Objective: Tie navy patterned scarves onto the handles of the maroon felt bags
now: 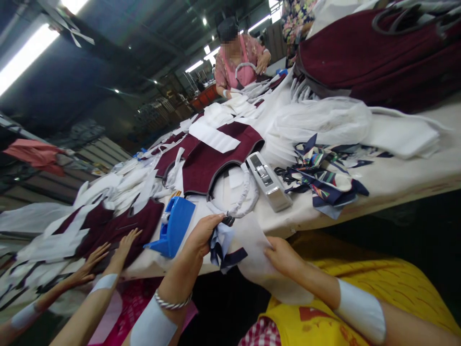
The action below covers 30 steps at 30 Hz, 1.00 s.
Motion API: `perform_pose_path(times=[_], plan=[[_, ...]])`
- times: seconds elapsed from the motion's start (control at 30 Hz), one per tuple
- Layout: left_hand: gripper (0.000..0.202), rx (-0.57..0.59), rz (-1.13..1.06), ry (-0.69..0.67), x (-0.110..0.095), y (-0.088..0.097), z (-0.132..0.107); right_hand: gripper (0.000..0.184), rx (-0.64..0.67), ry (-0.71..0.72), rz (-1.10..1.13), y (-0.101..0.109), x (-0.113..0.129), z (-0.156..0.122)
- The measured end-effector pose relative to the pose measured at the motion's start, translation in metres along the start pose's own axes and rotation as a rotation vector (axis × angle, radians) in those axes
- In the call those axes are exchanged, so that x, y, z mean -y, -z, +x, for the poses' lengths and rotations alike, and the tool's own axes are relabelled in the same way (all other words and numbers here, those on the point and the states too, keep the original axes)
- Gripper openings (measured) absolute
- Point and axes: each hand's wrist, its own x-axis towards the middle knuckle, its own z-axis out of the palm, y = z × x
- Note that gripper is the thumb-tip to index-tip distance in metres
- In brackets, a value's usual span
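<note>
My left hand (201, 235), with a braided bracelet at the wrist, is closed on a small navy and light-blue scarf (222, 244) bunched with something black. My right hand (283, 257) pinches the edge of a thin, translucent white sheet (254, 245), which hangs off the table's front edge. Whether the left fingers also touch the sheet is hidden. Just beyond lies a maroon bag (219, 158) with dark piping, a white-wrapped handle (247, 192) and a white strip (214, 137) across it. A blue tape dispenser (176, 226) stands left of my left hand.
A silver metal box-like device (268, 182) lies beside a heap of patterned scarves (320, 175). Stacked maroon bags (374, 57) fill the right rear. At left, a co-worker's hands (124, 247) rest on another maroon piece (144, 221). Another person (239, 62) works across the table.
</note>
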Motion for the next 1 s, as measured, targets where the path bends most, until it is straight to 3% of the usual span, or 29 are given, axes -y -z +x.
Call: perform_pose_path(times=[0.2, 0.37, 0.5, 0.7, 0.87, 1.0], plan=[[0.033, 0.089, 0.136, 0.027, -0.009, 0.01, -0.003, 0.025, 0.018, -0.016, 0.313, -0.041, 0.009, 0.02], [0.036, 0.063, 0.225, -0.002, 0.001, 0.009, 0.001, 0.037, 0.113, -0.167, 0.667, -0.046, 0.017, 0.027], [0.041, -0.052, 0.322, -0.129, 0.03, -0.003, 0.005, 0.038, 0.21, -0.242, 0.891, -0.035, 0.018, 0.039], [0.037, -0.319, 0.479, -0.387, 0.07, -0.024, 0.005, 0.022, 0.261, -0.335, 1.074, -0.027, 0.019, 0.055], [0.037, -0.43, 0.627, -0.532, 0.083, -0.034, 0.0, 0.021, 0.255, -0.376, 1.117, -0.029, 0.024, 0.063], [0.038, -0.484, 0.611, -0.531, 0.084, -0.031, -0.005, 0.012, 0.239, -0.397, 1.046, -0.031, 0.025, 0.07]])
